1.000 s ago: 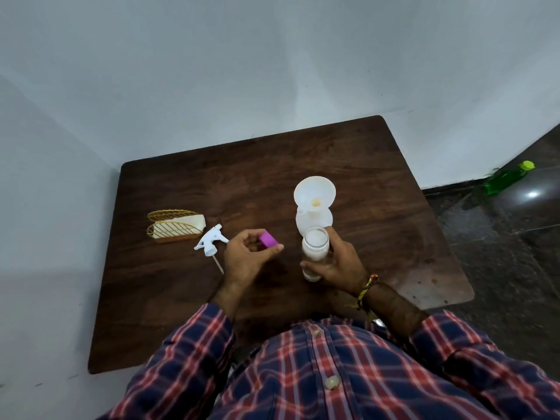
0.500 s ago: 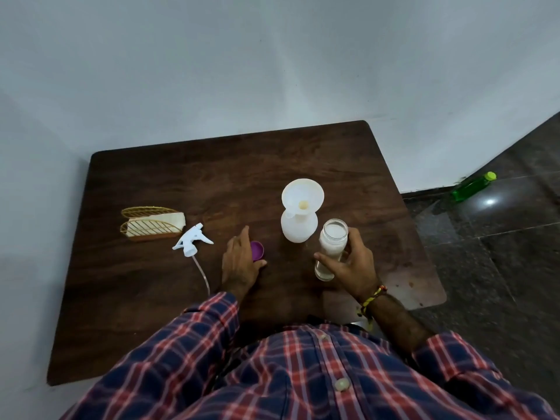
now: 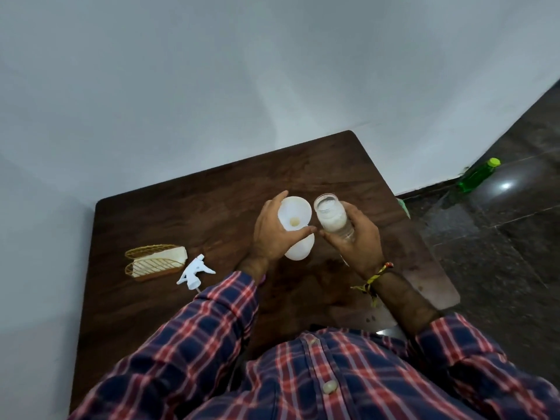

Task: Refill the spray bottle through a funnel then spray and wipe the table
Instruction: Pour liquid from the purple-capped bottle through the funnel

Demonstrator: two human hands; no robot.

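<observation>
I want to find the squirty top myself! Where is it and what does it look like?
Look at the brown wooden table, on its left side. Next to the gold wire holder lies the spray trigger head. It is the only small white piece lying loose there, with a pointed nozzle and a thin tube.

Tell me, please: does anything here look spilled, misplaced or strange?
Two things stand out. A green bottle lies on its side on the floor by the wall, away from the table. The spray head lies loose on the table, off its bottle. No spill is visible.
</observation>
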